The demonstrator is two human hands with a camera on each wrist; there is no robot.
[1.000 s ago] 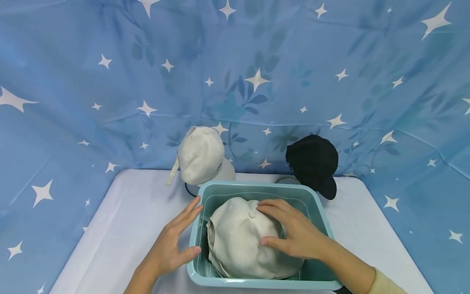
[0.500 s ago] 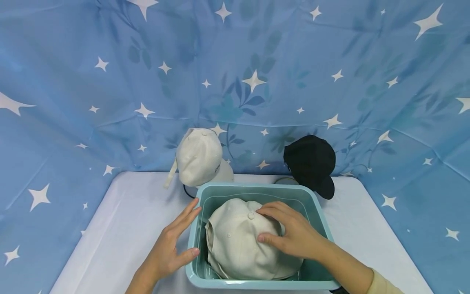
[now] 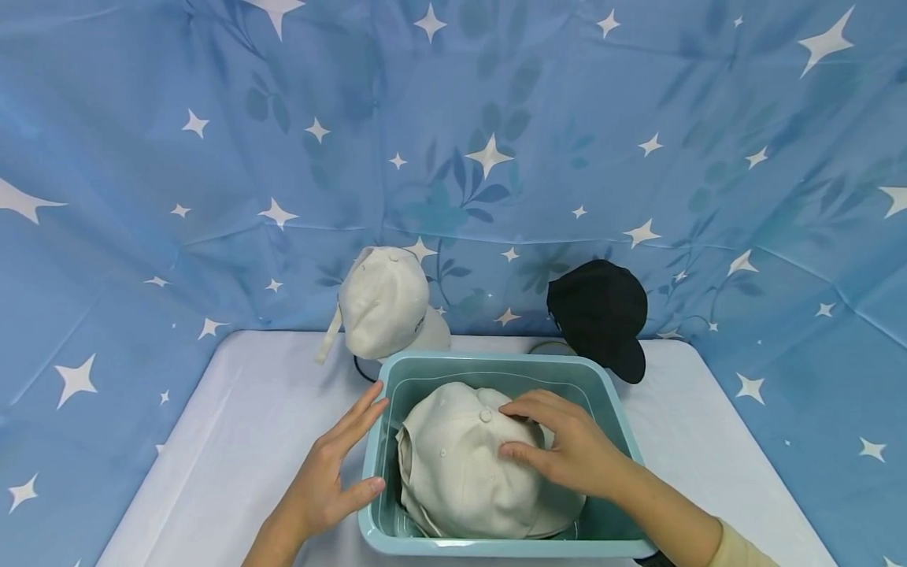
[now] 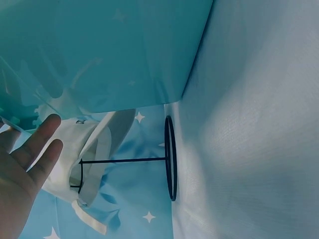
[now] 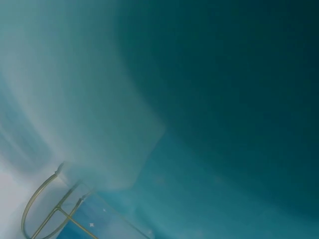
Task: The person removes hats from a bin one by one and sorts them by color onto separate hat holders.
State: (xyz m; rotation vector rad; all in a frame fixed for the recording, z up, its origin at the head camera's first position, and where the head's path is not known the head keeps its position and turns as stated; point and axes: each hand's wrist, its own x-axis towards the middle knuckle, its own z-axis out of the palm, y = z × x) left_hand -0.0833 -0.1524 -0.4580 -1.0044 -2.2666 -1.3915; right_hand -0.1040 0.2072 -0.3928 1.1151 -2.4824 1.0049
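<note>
A pale beige cap [image 3: 460, 465] sits crown up in a light blue-green plastic basin [image 3: 496, 549]. More fabric edges show at its left side, so I cannot tell whether another cap lies beneath. My right hand [image 3: 574, 445] holds the crown beside its top button, with thumb and fingers bent toward each other over the cloth. My left hand [image 3: 329, 465] is spread at the basin's left side, with fingertips and thumb at the rim. The left wrist view shows those fingers [image 4: 37, 149] extended against the basin wall [image 4: 114, 55]. The right wrist view shows neither hand nor cap.
Behind the basin, a white cap [image 3: 386, 303] hangs on a black wire stand [image 4: 170, 158] at left. A black cap [image 3: 602, 315] stands at right, near a brass-coloured wire stand [image 5: 47, 211]. White cloth covers the table [image 3: 234, 457]; a starry blue curtain [image 3: 453, 102] hangs behind.
My right thumb and fingertips have drawn a little closer together over the beige cap. The head view shifted slightly. My left hand stays by the basin.
</note>
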